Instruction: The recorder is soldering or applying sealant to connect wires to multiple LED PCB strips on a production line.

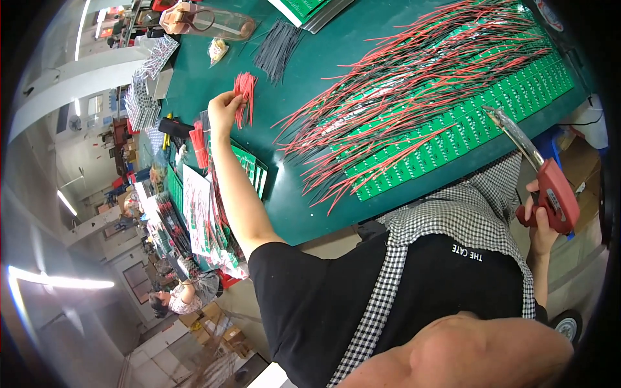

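Observation:
My left hand [224, 111] reaches out over the far left part of the green table, its fingertips closed on a bundle of short red wires [245, 90]. In my right hand [542, 227], at the right edge, is a red soldering gun [557, 197]. Its long metal tip points up and left over the near edge of the circuit boards. Those green circuit boards [446, 143] lie in panels across the table. Many red and black wires [381, 107] stick out from them, fanning toward the left.
A bundle of black wires [278, 50] lies beyond the red ones, near a small plastic bag [218, 50] and a clear bottle [217, 23]. More red wires [198, 145] and wired boards [194, 207] sit at the left. Farther off, another person [178, 299] works.

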Demonstrator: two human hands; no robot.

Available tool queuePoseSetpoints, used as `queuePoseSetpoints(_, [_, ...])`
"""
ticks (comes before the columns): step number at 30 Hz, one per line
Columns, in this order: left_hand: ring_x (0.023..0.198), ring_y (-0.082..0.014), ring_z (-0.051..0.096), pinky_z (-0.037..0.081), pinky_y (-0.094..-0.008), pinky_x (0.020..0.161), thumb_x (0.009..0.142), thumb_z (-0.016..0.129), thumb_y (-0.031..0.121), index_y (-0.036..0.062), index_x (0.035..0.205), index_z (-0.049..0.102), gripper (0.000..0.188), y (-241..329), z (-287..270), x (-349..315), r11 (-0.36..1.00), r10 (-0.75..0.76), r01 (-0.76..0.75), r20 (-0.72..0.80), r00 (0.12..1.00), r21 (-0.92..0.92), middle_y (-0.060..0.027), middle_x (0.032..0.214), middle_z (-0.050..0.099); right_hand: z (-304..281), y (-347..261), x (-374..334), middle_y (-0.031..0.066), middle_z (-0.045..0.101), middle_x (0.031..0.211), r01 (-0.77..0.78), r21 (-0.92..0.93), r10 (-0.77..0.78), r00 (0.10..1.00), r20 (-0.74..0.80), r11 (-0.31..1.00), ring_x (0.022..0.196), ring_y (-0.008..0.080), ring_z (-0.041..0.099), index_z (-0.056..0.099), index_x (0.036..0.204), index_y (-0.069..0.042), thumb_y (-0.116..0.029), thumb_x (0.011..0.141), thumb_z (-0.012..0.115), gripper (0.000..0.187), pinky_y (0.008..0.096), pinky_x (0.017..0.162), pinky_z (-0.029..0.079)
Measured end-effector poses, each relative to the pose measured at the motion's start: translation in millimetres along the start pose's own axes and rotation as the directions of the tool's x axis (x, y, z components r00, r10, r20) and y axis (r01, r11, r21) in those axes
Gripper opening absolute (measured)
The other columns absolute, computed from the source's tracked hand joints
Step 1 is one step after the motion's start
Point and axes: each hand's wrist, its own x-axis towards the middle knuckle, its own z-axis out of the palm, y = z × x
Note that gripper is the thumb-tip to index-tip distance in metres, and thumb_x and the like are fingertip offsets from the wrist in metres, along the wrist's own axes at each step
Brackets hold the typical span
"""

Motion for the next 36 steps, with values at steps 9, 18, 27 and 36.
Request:
queuePoseSetpoints(9, [0.071,-0.0173,0.062,0.05,-0.0238,0.065,0.079,0.06,0.007,-0.0019,0.083,0.06,0.01,27,35,-25,0.83,-0.043,-0.154,-0.337,0.941,-0.536,-0.0134,0.079,0.063,4,-13,-2,0.0159,0.049,0.103,0.025,-0.036,-0.027,0.999,-0.047,0.999,0.056,0.0088,0.044,0.037,0.117,0.004,-0.023,0.083,0.05,0.046,0.0199,0.048,0.037])
queuePoseSetpoints(18, [0.067,-0.016,0.061,0.047,-0.0204,0.057,0.078,0.061,0.005,-0.0031,0.087,0.059,0.013,58,46,-41,0.806,0.027,-0.233,-0.36,0.933,-0.544,-0.0123,0.077,0.063,6,-15,-1,0.0173,0.049,0.104,0.068,0.023,-0.065,0.99,-0.124,0.997,0.055,0.0086,0.042,0.034,0.12,0.003,-0.02,0.081,0.052,0.048,0.0198,0.048,0.035])
queuePoseSetpoints(27, [0.063,-0.0192,0.061,0.052,-0.0278,0.055,0.074,0.059,-0.002,-0.0082,0.088,0.058,0.015,246,208,-139,0.542,0.336,0.65,0.847,0.412,-0.532,-0.0143,0.074,0.061,57,-27,63,0.0078,0.044,0.096,0.012,0.212,-0.032,0.995,0.091,0.977,0.064,0.0076,0.048,0.036,0.112,0.002,-0.006,0.067,0.065,0.053,0.0183,0.05,0.04])
queuePoseSetpoints(36, [0.062,-0.0171,0.061,0.05,-0.024,0.055,0.081,0.057,0.01,-0.0052,0.09,0.058,0.018,246,238,-150,0.661,0.282,0.644,0.923,0.262,-0.385,-0.0131,0.074,0.062,63,-20,65,0.0057,0.044,0.097,-0.038,0.099,0.028,0.994,0.104,0.994,0.071,0.0074,0.051,0.04,0.109,0.0,0.003,0.07,0.059,0.043,0.0194,0.058,0.045])
